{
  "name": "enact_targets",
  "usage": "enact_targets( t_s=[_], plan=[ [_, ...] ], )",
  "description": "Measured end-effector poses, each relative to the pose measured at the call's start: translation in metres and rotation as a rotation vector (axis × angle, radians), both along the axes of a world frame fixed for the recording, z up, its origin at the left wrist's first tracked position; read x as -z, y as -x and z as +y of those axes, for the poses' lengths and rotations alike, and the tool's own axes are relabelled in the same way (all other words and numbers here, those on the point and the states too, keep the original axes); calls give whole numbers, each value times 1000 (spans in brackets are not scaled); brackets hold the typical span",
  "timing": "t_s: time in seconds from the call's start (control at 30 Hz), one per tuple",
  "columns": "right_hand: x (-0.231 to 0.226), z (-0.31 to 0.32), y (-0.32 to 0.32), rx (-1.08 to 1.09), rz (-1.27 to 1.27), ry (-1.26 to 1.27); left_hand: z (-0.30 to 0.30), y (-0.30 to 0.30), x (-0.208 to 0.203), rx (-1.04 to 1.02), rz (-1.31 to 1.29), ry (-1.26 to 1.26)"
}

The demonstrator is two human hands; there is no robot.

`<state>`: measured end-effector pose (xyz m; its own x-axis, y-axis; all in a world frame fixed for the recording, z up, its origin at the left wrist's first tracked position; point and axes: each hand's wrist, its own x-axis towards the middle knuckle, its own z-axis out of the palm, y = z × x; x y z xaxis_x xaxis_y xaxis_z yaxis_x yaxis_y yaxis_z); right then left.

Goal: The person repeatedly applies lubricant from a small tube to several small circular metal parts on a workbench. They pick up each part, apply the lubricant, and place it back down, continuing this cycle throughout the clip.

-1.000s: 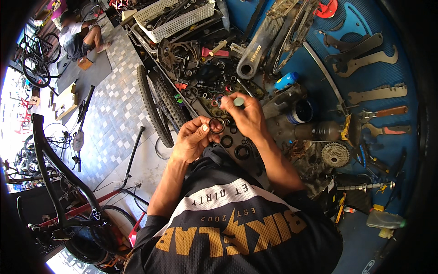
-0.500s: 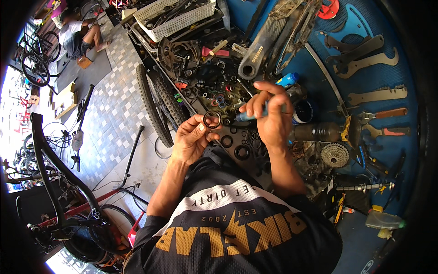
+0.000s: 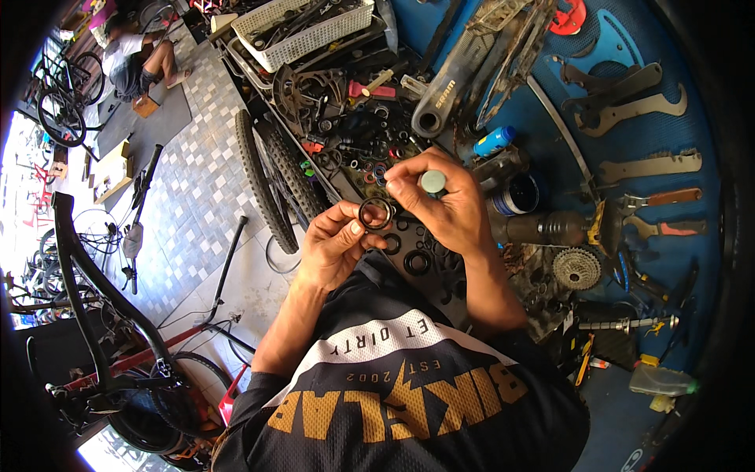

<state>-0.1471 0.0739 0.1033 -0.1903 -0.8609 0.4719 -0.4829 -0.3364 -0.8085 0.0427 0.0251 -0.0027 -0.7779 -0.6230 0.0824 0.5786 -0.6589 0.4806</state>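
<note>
My left hand point(image 3: 329, 248) pinches a dark, thin bearing ring point(image 3: 391, 212) between thumb and fingers, its open face turned up. Just to the right, my right hand point(image 3: 452, 208) is closed round a tool with a round, grey-green handle end point(image 3: 432, 182). The tool's tip is hidden, so its kind cannot be told. My right fingertips are close to the ring's upper right edge. Below lie more black rings point(image 3: 418, 262) on the bench, among many small bike parts.
A dirty crank arm point(image 3: 440, 102), a blue bottle point(image 3: 494, 141) and a cassette point(image 3: 578, 268) lie to the right. Wrenches point(image 3: 645, 110) hang on the blue board. Tyres point(image 3: 259, 169) and a black frame point(image 3: 79, 275) stand left. A person point(image 3: 134, 67) squats far left.
My right hand has come left and down toward the ring, turning the tool so its handle end faces up. The ring has moved slightly right in my left hand.
</note>
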Motion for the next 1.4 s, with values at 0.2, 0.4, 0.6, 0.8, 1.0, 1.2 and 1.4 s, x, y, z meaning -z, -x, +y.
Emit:
enact_targets(
  t_s=[0.2, 0.4, 0.6, 0.8, 1.0, 1.2, 1.4],
  plan=[
    [20, 3, 1, -154, -104, -382, 3, 1, 1, 0, -53, 60],
    [31, 2, 14, 178, 211, -296, 6, 0, 2, -89, -78, 97],
    [29, 10, 21, 195, 43, -363, 5, -1, 1, -79, -86, 107],
    [28, 4, 11, 119, -57, -82, 4, 0, -1, -78, -68, 106],
    [17, 14, 10, -137, -534, 77, 4, 0, -4, -91, -46, 25],
    [-3, 16, -2, -431, -894, 321, 7, 0, -14, -97, -65, -5],
    [-15, 13, -15, -536, -941, 336, 11, 1, -20, -94, -55, -3]
  ],
)
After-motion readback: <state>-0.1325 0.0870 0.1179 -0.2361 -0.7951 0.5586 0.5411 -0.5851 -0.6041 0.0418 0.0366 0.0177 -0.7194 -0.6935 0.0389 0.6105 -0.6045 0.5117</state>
